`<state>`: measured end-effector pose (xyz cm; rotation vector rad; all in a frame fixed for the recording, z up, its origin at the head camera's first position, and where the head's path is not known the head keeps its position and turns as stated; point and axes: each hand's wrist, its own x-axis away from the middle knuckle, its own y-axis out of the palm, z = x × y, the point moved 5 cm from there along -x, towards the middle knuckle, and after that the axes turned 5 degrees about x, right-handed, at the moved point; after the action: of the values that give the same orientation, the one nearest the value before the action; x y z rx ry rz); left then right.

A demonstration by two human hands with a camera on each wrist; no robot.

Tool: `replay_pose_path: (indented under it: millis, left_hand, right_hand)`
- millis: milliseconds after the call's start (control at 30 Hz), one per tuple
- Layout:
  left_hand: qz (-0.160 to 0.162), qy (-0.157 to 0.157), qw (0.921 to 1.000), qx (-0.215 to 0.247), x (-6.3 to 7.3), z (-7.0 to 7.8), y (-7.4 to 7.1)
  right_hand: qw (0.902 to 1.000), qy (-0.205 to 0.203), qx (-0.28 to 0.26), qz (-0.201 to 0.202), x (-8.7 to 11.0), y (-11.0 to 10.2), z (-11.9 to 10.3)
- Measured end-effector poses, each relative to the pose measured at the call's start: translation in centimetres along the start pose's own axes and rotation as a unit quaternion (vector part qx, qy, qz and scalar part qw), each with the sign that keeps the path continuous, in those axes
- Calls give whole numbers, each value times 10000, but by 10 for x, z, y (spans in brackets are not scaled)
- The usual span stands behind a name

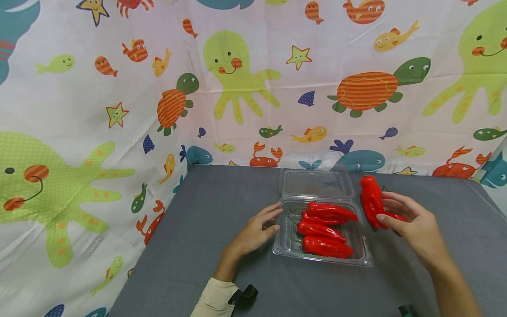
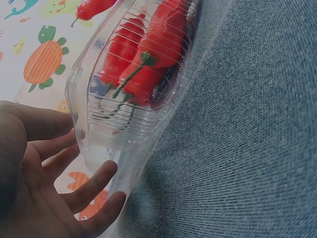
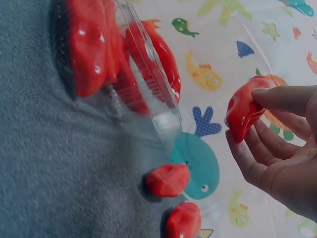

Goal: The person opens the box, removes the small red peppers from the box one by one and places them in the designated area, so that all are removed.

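My right hand [image 1: 416, 229] pinches a glossy red pepper [image 1: 372, 204] between thumb and fingers, right of a clear plastic clamshell box [image 1: 322, 259]. In the right wrist view the held pepper [image 3: 247, 106] is off the table. Several red peppers [image 1: 328, 247] with green stems lie side by side in the box, stems to the left. My left hand [image 1: 253, 231] is at the box's left edge, fingers spread and relaxed, holding nothing. From the left wrist view, its fingertips [image 2: 110, 171] are against or very near the clear side wall.
The box's transparent lid [image 1: 317, 182] lies folded back behind it. Two more red peppers, one nearer [image 3: 168, 179] and one lower [image 3: 184, 220], rest on the grey tablecloth [image 1: 222, 189]. A sea-animal patterned curtain [image 1: 253, 132] hangs along the table's back and left.
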<state>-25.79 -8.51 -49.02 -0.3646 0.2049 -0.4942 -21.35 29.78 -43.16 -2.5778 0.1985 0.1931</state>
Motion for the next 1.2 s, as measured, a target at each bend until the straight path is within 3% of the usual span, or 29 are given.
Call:
replay_pose_path:
  millis: [300, 867, 1200]
  left_hand:
    - [-5, -4, 10000, -28, 1, 0, 0]
    - [17, 36, 10000, -53, 0, -1, 0]
    - [12, 38, 10000, -48, 0, -2, 0]
  right_hand:
    - [9982, 279, 105, 527, -4, -14, 14]
    - [9910, 1017, -180, 849, -8, -32, 43]
    - [9829, 1440, -653, 945, -8, -42, 66]
